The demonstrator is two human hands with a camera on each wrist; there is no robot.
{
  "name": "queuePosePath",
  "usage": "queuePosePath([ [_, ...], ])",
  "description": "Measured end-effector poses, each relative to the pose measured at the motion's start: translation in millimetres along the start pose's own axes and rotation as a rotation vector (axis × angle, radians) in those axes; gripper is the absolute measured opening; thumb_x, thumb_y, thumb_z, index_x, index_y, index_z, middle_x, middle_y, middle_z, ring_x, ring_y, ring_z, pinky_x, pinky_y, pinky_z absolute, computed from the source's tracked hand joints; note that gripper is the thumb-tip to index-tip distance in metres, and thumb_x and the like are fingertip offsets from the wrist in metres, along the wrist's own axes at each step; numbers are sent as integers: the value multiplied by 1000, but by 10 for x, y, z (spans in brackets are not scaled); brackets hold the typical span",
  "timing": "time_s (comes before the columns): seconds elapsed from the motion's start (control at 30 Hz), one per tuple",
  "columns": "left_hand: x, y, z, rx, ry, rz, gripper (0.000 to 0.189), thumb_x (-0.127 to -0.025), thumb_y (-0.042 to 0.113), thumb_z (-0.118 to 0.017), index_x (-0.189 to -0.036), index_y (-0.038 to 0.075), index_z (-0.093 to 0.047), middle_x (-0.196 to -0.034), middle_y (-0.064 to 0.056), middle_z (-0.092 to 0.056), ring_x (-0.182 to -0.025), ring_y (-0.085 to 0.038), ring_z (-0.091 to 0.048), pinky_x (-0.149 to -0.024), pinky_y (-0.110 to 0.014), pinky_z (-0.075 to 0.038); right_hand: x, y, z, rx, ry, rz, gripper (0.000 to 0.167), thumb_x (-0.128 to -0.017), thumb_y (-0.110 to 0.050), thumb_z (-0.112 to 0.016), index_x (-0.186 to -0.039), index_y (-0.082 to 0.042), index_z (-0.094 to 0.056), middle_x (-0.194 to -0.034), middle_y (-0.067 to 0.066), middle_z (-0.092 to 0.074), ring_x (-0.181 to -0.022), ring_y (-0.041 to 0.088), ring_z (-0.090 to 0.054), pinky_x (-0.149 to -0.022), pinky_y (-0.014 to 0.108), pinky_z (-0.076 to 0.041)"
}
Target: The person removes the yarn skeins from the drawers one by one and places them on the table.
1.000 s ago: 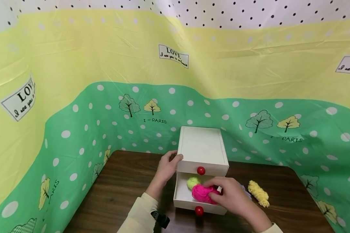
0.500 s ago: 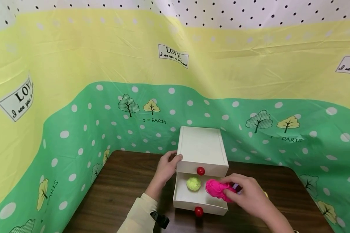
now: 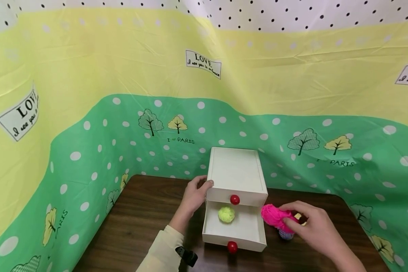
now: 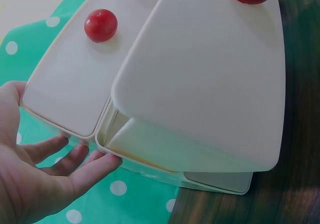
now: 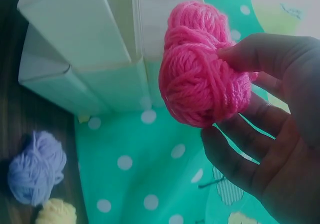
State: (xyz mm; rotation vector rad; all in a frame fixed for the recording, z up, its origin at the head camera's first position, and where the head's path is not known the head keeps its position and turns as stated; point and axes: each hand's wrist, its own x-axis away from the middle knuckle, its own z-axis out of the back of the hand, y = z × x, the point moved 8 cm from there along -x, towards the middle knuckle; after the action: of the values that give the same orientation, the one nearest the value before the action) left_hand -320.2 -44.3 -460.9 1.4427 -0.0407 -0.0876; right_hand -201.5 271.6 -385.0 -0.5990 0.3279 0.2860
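Note:
A white cabinet (image 3: 236,170) with two drawers and red knobs stands on the table. My left hand (image 3: 194,194) rests against its left side, with fairly straight fingers (image 4: 95,171) touching the wall and the thumb near the top edge. The lower drawer (image 3: 221,238) is pulled out and holds a lime-green yarn ball (image 3: 226,214). My right hand (image 3: 312,224) pinches a bright pink skein of yarn (image 5: 200,69) between thumb and fingers, held above the table just right of the drawer. Below it lies a lavender yarn skein (image 5: 37,169), partly hidden in the head view.
A yellow yarn skein (image 5: 56,213) lies beside the lavender one, mostly hidden behind my right hand in the head view. The upper drawer (image 3: 221,195) is closed. Behind the dark wooden table (image 3: 149,211) hangs a patterned curtain (image 3: 176,158).
My right hand has carried the pink yarn out of the lower drawer and to the right, past the drawer's side. The green ball is now fully visible. My left hand has stayed in place.

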Motion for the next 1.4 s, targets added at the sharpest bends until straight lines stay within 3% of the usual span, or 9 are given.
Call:
queuePosePath([
  [0.4,-15,-4,-9,-23,11,-6,56,-97,46,-64,-138,8,-59,-122,-14,-63,-102,-26,-63,-82,-41,-59,61,537,166,72,78,-92,26,-85,-15,-85,-106,-27,-76,-101,0,-76,-69,-2,-53,-54,24,-42],
  [0.7,-27,5,-3,-20,10,-9,58,-96,46,-65,-139,8,-59,-124,-14,-63,-103,-26,-63,-81,-42,-59,131,1149,180,128,22,-258,24,-94,-26,-76,-117,-18,-75,-100,10,-74,-57,5,-45,-51,28,-34],
  [0.87,-26,-2,2,-22,10,-8,57,-97,46,-65,-139,8,-59,-123,-14,-63,-103,-26,-63,-82,-43,-59,172,1498,171,155,-8,-328,31,-97,-32,-72,-120,-12,-73,-105,17,-74,-67,8,-54,-54,29,-39],
  [1.0,-20,-13,3,-23,8,-2,58,-97,46,-65,-140,8,-58,-125,-14,-63,-105,-26,-63,-82,-44,-59,220,1727,141,174,2,-347,30,-95,-30,-74,-117,-8,-74,-106,21,-74,-75,20,-64,-58,32,-44],
  [1.13,-13,-19,6,-21,9,0,57,-97,46,-65,-139,8,-58,-125,-15,-63,-105,-26,-63,-81,-42,-59,280,1947,96,165,-19,-408,37,-97,-29,-71,-121,-2,-71,-105,24,-72,-71,21,-60,-57,33,-43],
  [1.27,-8,-15,7,-21,13,-6,57,-97,45,-65,-139,7,-59,-124,-15,-63,-104,-26,-63,-80,-41,-59,338,2143,43,153,-58,-494,45,-101,-32,-65,-128,4,-64,-100,23,-71,-61,18,-49,-55,33,-37],
  [1.4,-11,-18,9,-23,17,-12,56,-98,45,-65,-139,7,-59,-123,-14,-63,-103,-26,-63,-80,-41,-59,380,2297,-20,168,-97,-553,47,-102,-33,-62,-129,5,-62,-90,14,-72,-61,19,-50,-57,33,-37],
])
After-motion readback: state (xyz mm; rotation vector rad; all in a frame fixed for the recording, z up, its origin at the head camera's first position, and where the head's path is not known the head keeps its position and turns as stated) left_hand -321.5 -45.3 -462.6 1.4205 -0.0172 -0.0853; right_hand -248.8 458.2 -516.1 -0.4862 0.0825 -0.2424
